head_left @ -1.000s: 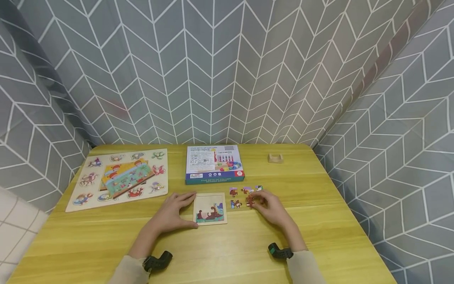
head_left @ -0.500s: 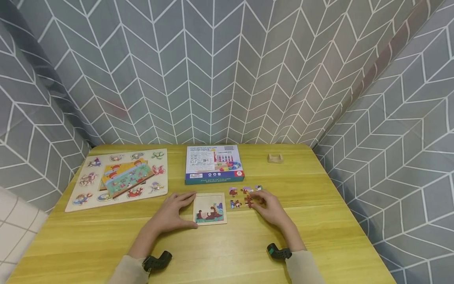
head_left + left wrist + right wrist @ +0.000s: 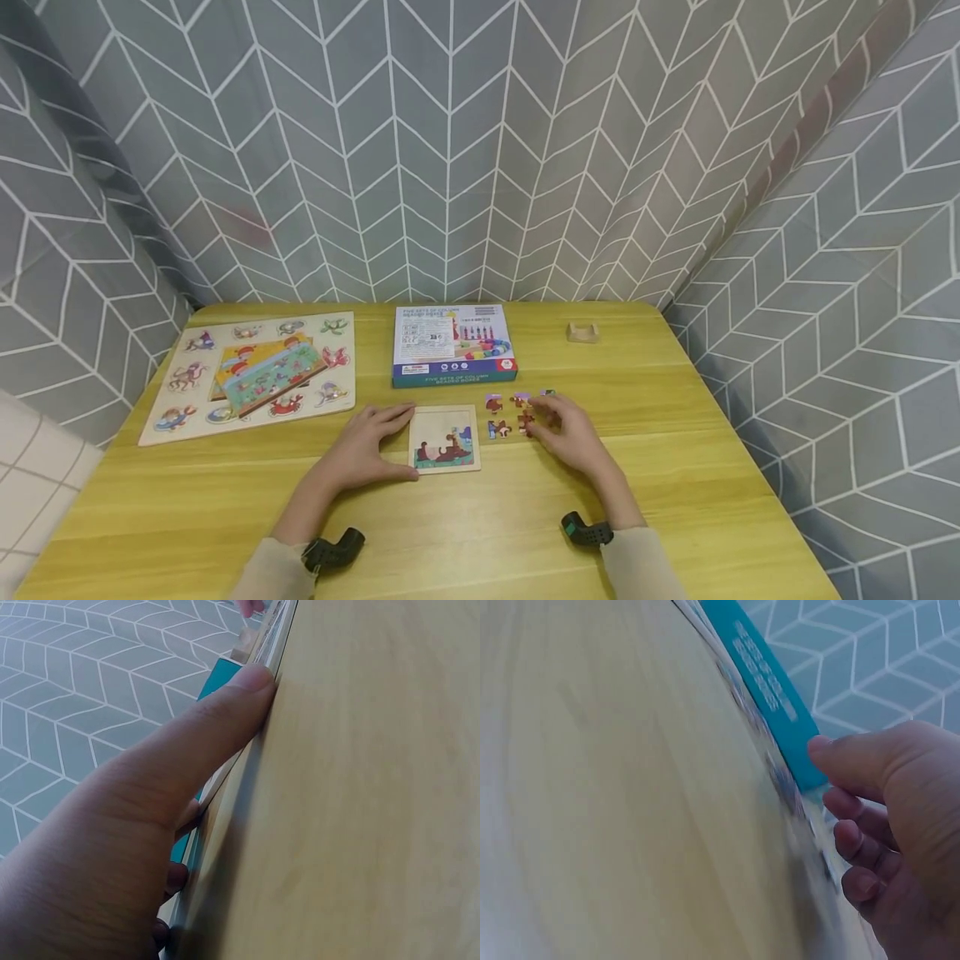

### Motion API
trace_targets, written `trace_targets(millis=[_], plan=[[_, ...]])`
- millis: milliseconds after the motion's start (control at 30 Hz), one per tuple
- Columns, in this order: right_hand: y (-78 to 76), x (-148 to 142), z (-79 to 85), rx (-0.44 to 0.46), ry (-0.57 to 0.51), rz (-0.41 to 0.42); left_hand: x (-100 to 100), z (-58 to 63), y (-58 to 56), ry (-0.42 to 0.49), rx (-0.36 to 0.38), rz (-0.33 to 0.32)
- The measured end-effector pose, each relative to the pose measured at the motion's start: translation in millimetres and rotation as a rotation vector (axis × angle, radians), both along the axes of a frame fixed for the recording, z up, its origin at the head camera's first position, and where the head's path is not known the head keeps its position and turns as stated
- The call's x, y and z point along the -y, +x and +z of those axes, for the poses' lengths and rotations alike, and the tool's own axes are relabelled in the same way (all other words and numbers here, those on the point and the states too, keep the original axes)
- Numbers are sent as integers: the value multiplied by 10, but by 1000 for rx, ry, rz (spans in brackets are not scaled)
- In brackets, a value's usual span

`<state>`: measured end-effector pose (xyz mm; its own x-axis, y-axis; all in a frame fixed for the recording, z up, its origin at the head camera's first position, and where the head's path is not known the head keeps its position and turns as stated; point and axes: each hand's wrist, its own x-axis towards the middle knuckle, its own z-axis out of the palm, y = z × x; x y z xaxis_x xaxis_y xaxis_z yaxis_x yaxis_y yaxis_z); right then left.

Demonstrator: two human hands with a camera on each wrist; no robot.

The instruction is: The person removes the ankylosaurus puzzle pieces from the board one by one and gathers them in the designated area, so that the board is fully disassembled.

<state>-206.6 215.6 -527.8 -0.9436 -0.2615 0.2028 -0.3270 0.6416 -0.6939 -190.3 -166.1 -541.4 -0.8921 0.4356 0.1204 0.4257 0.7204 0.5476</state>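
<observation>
Several puzzle pieces (image 3: pixel 499 429), right fingers (image 3: pixel 552 405) edged forward

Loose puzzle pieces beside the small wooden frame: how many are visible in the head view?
At least 5: upper-left piece, upper-middle piece, partly covered upper-right piece, lower-left piece, and lower-right piece by the right hand, which may hide more.

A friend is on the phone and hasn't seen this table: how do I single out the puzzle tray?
On the wooden table, find the printed box towards the back. Nearer the person lies the square puzzle tray, the left hand at its left edge. Unlike the loose pieces to its right, it has a pale rim and is partly filled.
</observation>
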Motion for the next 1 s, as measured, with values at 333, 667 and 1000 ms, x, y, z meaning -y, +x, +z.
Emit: trace_targets(millis=[333, 667, 1000], plan=[[-61, 527, 100, 14, 0, 112, 4, 17, -8, 5, 14, 2], [-32, 978, 94, 62, 81, 224, -2, -7, -12, 2, 11, 7], [11, 947, 52, 87, 140, 207, -10, 13, 0, 2, 9, 6]])
